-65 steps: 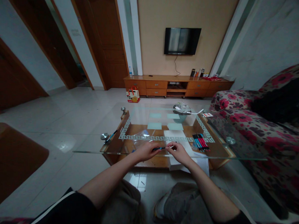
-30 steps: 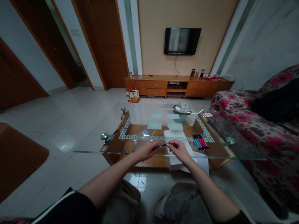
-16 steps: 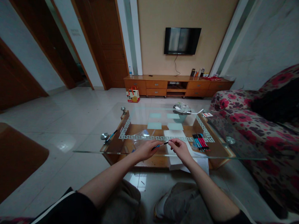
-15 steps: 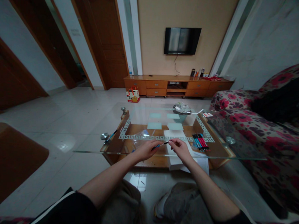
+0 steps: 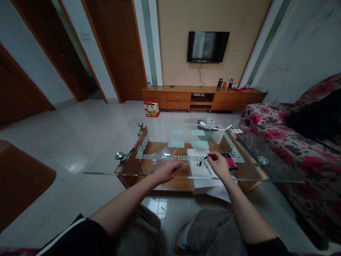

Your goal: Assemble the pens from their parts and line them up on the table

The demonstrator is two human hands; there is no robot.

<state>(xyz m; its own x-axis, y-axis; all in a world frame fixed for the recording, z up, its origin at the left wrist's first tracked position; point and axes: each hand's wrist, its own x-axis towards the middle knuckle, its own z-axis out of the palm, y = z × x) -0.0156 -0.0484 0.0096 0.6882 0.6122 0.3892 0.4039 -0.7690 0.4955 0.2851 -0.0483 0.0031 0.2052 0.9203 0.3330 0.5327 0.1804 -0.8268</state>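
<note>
My left hand (image 5: 165, 171) is closed around a blue pen (image 5: 178, 167) above the glass table; a thin pale tip points right from it. Pinched in the fingers of my right hand (image 5: 218, 164) is a small black pen part (image 5: 205, 157), apart from the pen. Below and between the hands lie a short black piece (image 5: 200, 164), a smaller dark bit and a thin clear or grey stick (image 5: 207, 168). Just right of my right hand, several red, blue and black pens (image 5: 232, 163) lie in a row, partly hidden by it.
The glass table (image 5: 105, 173) has a clear plastic bag (image 5: 160, 156) on the left and a pen (image 5: 128, 156) near its left edge. A white box (image 5: 202, 183) shows under the glass. Farther back stands a filled green basket (image 5: 206, 135). A flowered sofa (image 5: 282, 135) is at right.
My right hand has moved right, drawing the black part away from the blue pen. The small pieces between the hands are now uncovered. My left hand has stayed in place.
</note>
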